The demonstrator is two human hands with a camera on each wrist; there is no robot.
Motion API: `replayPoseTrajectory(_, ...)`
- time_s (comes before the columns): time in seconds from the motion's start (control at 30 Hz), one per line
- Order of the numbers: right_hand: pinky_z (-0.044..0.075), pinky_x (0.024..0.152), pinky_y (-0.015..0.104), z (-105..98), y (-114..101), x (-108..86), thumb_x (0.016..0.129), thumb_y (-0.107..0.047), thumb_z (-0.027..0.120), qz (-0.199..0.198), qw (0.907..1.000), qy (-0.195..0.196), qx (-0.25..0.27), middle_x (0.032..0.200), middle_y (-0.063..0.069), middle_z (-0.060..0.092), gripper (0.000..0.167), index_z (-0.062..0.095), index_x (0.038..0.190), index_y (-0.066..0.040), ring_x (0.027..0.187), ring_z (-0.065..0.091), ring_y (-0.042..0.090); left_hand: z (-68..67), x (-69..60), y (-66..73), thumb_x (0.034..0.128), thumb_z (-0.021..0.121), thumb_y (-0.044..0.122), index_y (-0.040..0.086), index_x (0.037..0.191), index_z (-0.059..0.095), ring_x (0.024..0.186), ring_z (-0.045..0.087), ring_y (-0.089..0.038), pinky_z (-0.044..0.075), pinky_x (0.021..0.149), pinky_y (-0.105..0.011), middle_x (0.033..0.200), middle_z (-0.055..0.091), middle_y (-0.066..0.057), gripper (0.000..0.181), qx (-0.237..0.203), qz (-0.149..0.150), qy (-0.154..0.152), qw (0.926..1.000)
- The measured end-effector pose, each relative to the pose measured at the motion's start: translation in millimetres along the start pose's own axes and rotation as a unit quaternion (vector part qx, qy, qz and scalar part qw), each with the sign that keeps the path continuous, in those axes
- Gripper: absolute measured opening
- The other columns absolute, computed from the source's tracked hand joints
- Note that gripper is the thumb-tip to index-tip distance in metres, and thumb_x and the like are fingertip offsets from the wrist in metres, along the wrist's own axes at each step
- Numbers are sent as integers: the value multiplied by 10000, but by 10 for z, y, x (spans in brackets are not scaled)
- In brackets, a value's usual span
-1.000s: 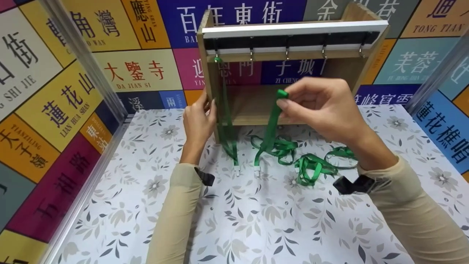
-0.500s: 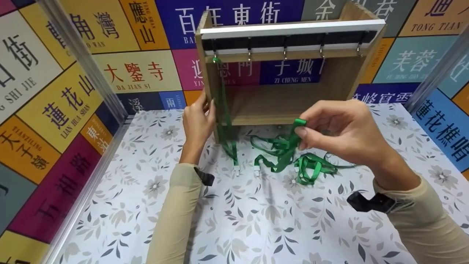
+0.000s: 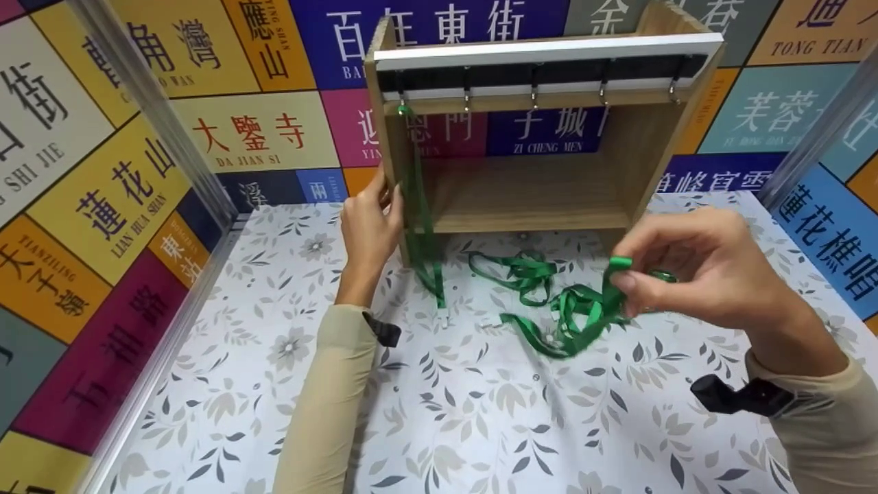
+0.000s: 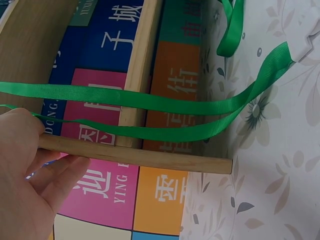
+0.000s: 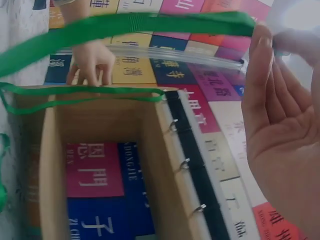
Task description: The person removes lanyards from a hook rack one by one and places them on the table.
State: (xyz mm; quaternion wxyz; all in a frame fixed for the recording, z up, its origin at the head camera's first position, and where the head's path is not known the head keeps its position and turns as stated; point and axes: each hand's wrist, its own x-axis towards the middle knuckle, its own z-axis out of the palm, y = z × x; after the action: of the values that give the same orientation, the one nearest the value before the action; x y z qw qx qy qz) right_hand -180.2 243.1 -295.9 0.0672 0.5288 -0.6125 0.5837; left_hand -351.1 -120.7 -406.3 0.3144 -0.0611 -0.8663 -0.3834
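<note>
My left hand grips the left side panel of a wooden rack, with the thumb on its near side; the left wrist view shows the panel's edge between thumb and fingers. My right hand pinches the looped end of a green lanyard between thumb and forefinger. Its strap droops to the table, and its white clip lies there. Another green lanyard hangs from the leftmost hook, its white clip down by the table.
Bare metal hooks line the rack's black strip. Bunched green lanyards lie before the rack on a flower-patterned tabletop. Panels with street names stand behind and at both sides.
My right hand has moved down and to the right, drawing the pinched lanyard away from the rack over the bunched ones. My left hand stays on the side panel.
</note>
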Motion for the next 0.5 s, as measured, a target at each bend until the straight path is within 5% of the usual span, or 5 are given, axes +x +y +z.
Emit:
replayPoseTrajectory(0.13, 648, 582, 290, 77, 151, -3, 811, 325, 627, 129, 9973, -414, 589, 909, 176, 798, 252, 675, 1031, 212, 743, 806, 162, -12, 7, -16, 1073, 688, 265, 180, 1503, 664, 1147, 799, -245, 664, 959, -378, 1303, 793, -105, 440, -23, -2, 29, 10000)
replayPoseTrajectory(0.23, 658, 599, 349, 189, 277, 46, 856, 305, 638, 596, 9961, -415, 503, 943, 186, 806, 267, 693, 1080, 169, 783, 825, 206, -8, 11, -29, 1075, 686, 268, 186, 1501, 666, 1149, 799, -245, 664, 959, -378, 1307, 791, -105, 435, -55, -17, 27, 10000)
replayPoseTrajectory(0.5, 682, 784, 411, 387, 703, 23, 987, 70, 722, 2246, 9703, 811, -382, 973, 189, 810, 146, 713, 1132, 79, 900, 840, 292, 9, 12, -14, 1078, 680, 259, 184, 1506, 662, 1152, 797, -235, 663, 955, -360, 1325, 782, -110, 435, -82, 9, -13, 10000)
